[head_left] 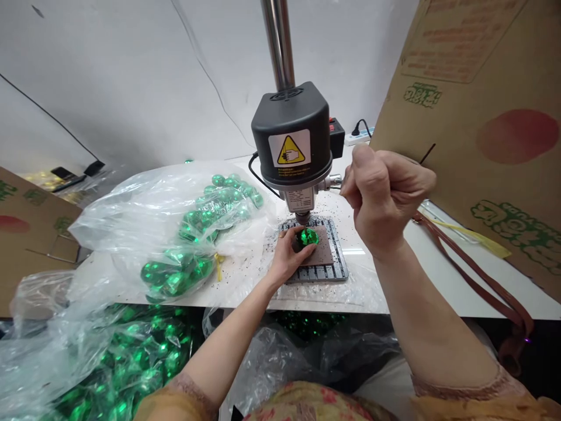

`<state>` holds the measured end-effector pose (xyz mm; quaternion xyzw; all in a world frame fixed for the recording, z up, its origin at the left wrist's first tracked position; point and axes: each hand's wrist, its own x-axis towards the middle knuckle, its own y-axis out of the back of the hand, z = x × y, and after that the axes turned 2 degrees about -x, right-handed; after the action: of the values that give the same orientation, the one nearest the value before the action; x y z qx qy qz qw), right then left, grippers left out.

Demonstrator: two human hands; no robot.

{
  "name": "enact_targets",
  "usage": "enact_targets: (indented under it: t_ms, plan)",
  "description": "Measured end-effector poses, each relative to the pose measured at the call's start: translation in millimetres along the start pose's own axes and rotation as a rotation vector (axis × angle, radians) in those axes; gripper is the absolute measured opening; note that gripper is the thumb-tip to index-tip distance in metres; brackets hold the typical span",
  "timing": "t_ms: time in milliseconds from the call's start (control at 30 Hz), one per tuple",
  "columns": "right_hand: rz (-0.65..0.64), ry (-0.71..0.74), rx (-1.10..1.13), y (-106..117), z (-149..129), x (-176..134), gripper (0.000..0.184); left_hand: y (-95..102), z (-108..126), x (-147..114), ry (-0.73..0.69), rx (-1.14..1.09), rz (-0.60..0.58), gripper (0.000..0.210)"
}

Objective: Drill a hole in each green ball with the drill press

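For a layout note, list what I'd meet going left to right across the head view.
Left carton → yellow tie → left hand gripping a green ball → right hand → red disc printed on the right carton.

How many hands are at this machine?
2: the left hand holds a green ball beneath the chuck; the right hand is curled beside the black housing. No others show.

We take this for a small workshop: a bench drill press (291,123) with a hand-hazard warning label (289,148) stands on a white table (451,292) strewn with dark specks (343,235). Around us, clear plastic bags (127,193) of shiny green balls (169,275) and big printed cardboard panels (468,158) suggest a place where goods are handled in bulk.
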<state>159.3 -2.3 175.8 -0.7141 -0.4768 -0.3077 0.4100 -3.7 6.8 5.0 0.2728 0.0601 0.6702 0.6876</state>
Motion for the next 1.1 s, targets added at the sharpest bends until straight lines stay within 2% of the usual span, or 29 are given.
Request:
enact_targets:
  t_ms: [467, 867, 1100]
  plan:
    - [0.015, 0.007, -0.048, -1, 0, -2, 0.044, -0.7, 2, -4, 0.017, -0.09, -0.026, 0.045]
    - [0.032, 0.088, -0.099, 4, 6, -17, 0.043, -1.3, 0, -6, 0.014, -0.086, -0.026, 0.047]
    - [0.031, 0.147, -0.076, 6, 12, -23, 0.052, -1.1, 2, -7, 0.005, -0.085, -0.029, 0.048]
